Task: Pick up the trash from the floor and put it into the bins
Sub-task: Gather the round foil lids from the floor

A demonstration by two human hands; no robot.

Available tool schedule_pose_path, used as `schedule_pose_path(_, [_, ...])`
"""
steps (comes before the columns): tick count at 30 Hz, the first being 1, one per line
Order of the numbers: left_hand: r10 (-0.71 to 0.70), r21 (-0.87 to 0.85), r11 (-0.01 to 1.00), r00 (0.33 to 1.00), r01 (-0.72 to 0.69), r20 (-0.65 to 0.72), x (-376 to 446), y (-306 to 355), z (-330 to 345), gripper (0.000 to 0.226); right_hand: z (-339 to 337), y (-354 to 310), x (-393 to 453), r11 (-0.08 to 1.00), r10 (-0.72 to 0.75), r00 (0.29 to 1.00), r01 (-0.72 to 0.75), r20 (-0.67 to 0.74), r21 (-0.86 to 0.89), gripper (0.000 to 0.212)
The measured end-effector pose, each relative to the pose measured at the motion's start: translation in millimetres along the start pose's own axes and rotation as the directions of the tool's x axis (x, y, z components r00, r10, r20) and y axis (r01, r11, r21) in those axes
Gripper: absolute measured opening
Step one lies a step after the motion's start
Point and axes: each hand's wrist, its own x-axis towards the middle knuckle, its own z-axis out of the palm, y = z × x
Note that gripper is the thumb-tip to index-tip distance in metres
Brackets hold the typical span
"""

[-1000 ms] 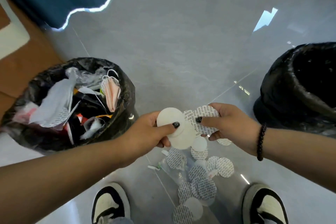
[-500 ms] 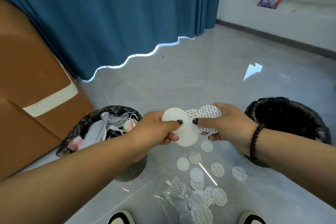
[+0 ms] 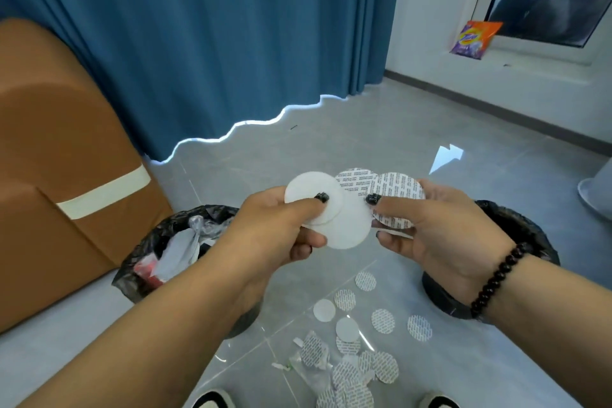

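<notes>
Round seal discs held above the floor, at the centre of the frame.
White discs (image 3: 313, 195) are pinched by the left hand (image 3: 275, 228); printed discs (image 3: 397, 195) are gripped by the right hand (image 3: 440, 235). Loose discs (image 3: 357, 351) are scattered on the floor (image 3: 331, 149) below, between the full bin (image 3: 172, 248) at left and the black bin (image 3: 516, 222) at right.
</notes>
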Motion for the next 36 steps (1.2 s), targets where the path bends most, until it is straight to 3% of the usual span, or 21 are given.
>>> schedule_pose_path(2, [0.003, -0.048, 0.999, 1.000, -0.004, -0.020, -7.6, -2.5, -2.4, 0.016, 1.4, 2.2, -8.1, 1.000, -0.026, 1.000, 0.025, -0.011, -0.005, 0.014])
schedule_pose_path(8, [0.083, 0.033, 0.996, 0.997, -0.082, -0.013, -11.7, -2.2, -2.8, 0.011, 13.7, 5.1, -10.0, 1.000, 0.001, 0.999, 0.000, -0.038, 0.031, 0.007])
schedule_pose_path(14, [0.030, -0.002, 1.000, 0.999, -0.029, 0.027, -14.3, -7.1, -7.0, 0.012, 23.3, 17.0, -10.2, 0.994, 0.002, 1.000, -0.003, -0.008, -0.113, 0.013])
schedule_pose_path(22, [0.086, 0.044, 0.996, 0.986, -0.081, -0.142, -3.6, -11.2, -31.5, 0.013, 20.8, 15.4, -5.7, 0.996, -0.060, 0.992, 0.051, -0.115, -0.077, 0.011])
schedule_pose_path(25, [0.071, 0.057, 0.996, 0.996, -0.068, -0.059, -6.5, -11.7, -31.6, 0.027, 23.2, 17.6, -5.9, 0.992, -0.083, 0.993, 0.075, -0.085, -0.099, 0.014])
schedule_pose_path(30, [0.096, 0.049, 0.993, 0.987, -0.103, 0.132, -13.9, -11.7, -26.9, 0.020, 28.2, 23.7, -3.3, 0.985, -0.087, 0.994, 0.077, -0.060, -0.156, 0.015])
schedule_pose_path(33, [0.178, 0.215, 0.955, 0.975, -0.205, 0.136, -13.5, -13.4, -28.9, 0.029, 28.8, 23.9, -2.2, 0.984, -0.057, 0.998, 0.052, -0.023, -0.168, 0.011])
schedule_pose_path(36, [0.213, 0.241, 0.942, 0.971, -0.235, 0.113, -10.5, -14.9, -31.2, 0.036, 29.4, 23.5, -1.5, 0.986, -0.084, 0.994, 0.073, -0.067, -0.151, 0.009])
